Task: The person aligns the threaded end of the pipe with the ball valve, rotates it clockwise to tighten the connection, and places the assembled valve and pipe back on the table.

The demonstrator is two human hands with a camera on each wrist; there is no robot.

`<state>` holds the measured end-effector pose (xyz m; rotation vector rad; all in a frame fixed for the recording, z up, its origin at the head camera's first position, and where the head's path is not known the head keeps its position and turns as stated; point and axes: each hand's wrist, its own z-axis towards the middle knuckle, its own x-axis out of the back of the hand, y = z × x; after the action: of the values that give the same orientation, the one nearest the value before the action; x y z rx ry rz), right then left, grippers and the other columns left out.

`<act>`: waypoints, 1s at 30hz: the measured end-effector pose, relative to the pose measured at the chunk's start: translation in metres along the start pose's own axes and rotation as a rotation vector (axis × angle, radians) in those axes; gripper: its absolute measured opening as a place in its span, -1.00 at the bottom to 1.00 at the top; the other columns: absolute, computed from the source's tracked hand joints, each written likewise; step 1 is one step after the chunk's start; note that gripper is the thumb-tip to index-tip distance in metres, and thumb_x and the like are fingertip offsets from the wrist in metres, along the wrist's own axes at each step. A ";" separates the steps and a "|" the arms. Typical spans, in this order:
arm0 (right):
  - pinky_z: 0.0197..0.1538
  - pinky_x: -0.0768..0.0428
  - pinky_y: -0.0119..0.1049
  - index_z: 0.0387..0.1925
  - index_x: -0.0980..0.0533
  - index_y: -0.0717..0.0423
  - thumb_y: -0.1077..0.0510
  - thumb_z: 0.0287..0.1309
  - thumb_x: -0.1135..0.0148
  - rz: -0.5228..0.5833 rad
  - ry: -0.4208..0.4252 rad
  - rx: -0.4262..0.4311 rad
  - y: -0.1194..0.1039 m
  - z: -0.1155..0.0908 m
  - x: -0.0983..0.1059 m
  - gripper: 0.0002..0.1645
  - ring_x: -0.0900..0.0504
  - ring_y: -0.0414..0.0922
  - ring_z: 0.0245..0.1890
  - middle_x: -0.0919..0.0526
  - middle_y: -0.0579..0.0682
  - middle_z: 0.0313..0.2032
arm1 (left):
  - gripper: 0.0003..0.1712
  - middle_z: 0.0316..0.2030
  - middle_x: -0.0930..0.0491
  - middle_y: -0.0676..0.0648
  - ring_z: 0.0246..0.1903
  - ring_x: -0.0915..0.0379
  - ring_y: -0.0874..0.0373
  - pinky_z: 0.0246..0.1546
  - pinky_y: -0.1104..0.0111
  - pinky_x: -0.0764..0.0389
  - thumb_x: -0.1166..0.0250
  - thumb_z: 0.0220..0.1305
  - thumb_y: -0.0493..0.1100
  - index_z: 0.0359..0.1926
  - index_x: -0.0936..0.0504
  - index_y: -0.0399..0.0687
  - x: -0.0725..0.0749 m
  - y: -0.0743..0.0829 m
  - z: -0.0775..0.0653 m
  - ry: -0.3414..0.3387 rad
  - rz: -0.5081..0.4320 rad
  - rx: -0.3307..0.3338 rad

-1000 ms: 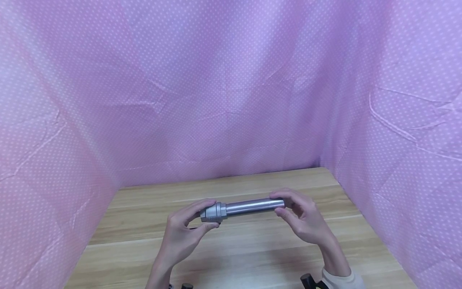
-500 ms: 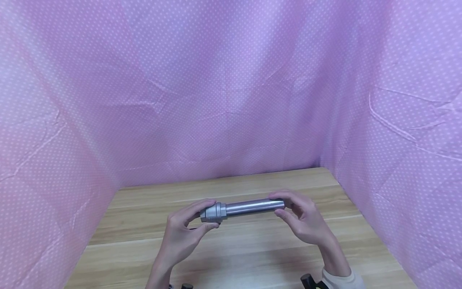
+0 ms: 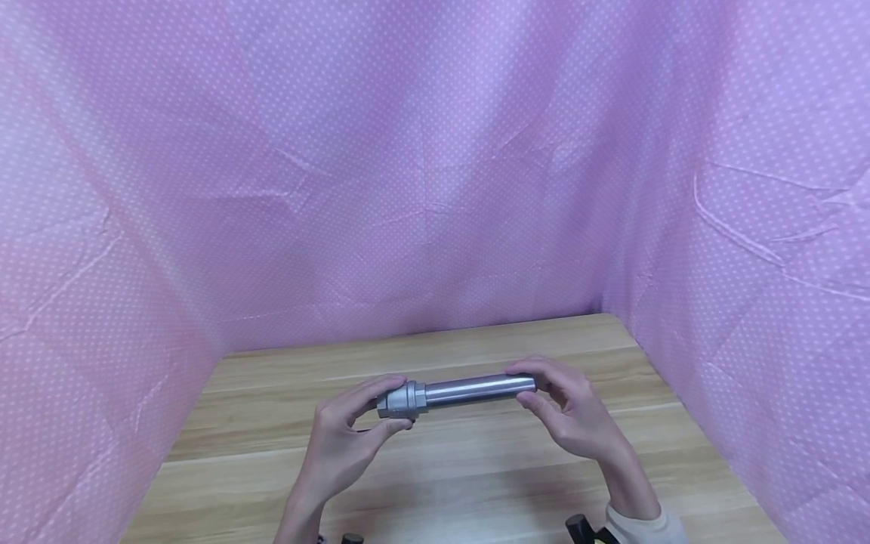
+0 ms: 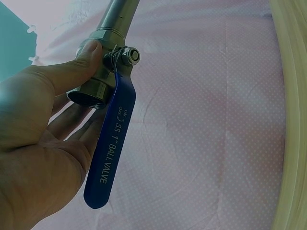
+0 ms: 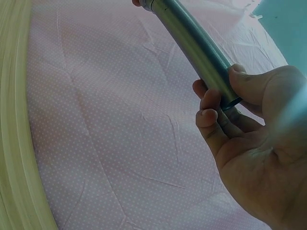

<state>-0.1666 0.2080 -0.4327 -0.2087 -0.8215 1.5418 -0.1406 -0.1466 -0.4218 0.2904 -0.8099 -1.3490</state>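
A steel ball valve (image 3: pixel 401 400) is joined end to end with a straight metal pipe (image 3: pixel 476 389), and both are held up above the table. My left hand (image 3: pixel 343 438) grips the valve body between thumb and fingers. In the left wrist view the valve's blue lever handle (image 4: pixel 110 143), lettered "SS 1" BALL VALVE", points back toward the palm, and the valve's near end is an open threaded hole. My right hand (image 3: pixel 574 412) pinches the pipe's far end; the right wrist view shows the thumb on one side and curled fingers on the other.
A wooden table (image 3: pixel 462 483) lies beneath the hands. Pink dotted cloth (image 3: pixel 421 189) hangs behind it and along both sides. Black cylindrical pieces (image 3: pixel 578 527) show near the wrists at the bottom edge.
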 end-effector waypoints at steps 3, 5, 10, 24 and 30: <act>-0.39 -0.71 -0.40 0.24 -0.64 0.34 0.74 0.20 -0.30 -0.005 -0.006 -0.003 0.000 0.001 0.000 -0.38 -0.64 -0.20 -0.28 -0.76 0.15 -0.02 | -0.29 0.17 -0.84 -0.32 0.17 -0.80 0.25 0.19 0.42 -0.89 -0.71 0.07 -0.52 0.28 -0.77 -0.22 0.000 0.000 0.000 -0.001 -0.003 -0.001; -0.40 -0.70 -0.40 0.24 -0.64 0.34 0.73 0.20 -0.30 -0.010 -0.008 -0.005 -0.001 0.001 0.000 -0.38 -0.63 -0.18 -0.30 -0.75 0.13 -0.05 | -0.29 0.18 -0.84 -0.32 0.18 -0.80 0.25 0.23 0.42 -0.88 -0.71 0.07 -0.52 0.28 -0.78 -0.22 0.000 0.000 0.000 0.000 -0.002 -0.003; -0.40 -0.71 -0.45 0.23 -0.65 0.31 0.71 0.23 -0.31 -0.026 -0.012 -0.028 -0.003 0.001 0.000 -0.41 -0.63 -0.19 -0.32 -0.76 0.09 -0.10 | -0.29 0.18 -0.83 -0.32 0.19 -0.80 0.24 0.23 0.42 -0.87 -0.71 0.07 -0.51 0.29 -0.77 -0.22 0.001 0.000 -0.001 -0.001 0.002 -0.005; -0.42 -0.68 -0.51 0.21 -0.64 0.37 0.68 0.28 -0.30 -0.047 -0.017 -0.062 -0.005 0.003 -0.001 -0.48 -0.60 -0.22 -0.37 -0.75 0.00 -0.20 | -0.29 0.20 -0.84 -0.29 0.19 -0.80 0.26 0.17 0.37 -0.91 -0.70 0.07 -0.53 0.28 -0.79 -0.18 0.001 0.000 -0.001 -0.011 0.000 0.050; -0.38 -0.72 -0.48 0.21 -0.64 0.39 0.68 0.27 -0.31 -0.046 -0.016 -0.075 -0.005 0.003 -0.002 -0.50 -0.63 -0.23 -0.33 -0.79 0.08 -0.09 | -0.30 0.18 -0.83 -0.33 0.20 -0.80 0.23 0.24 0.41 -0.87 -0.70 0.08 -0.53 0.29 -0.77 -0.23 0.001 -0.001 0.000 -0.008 -0.005 0.011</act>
<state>-0.1639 0.2049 -0.4280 -0.2311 -0.8913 1.4726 -0.1414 -0.1482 -0.4225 0.2961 -0.8237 -1.3516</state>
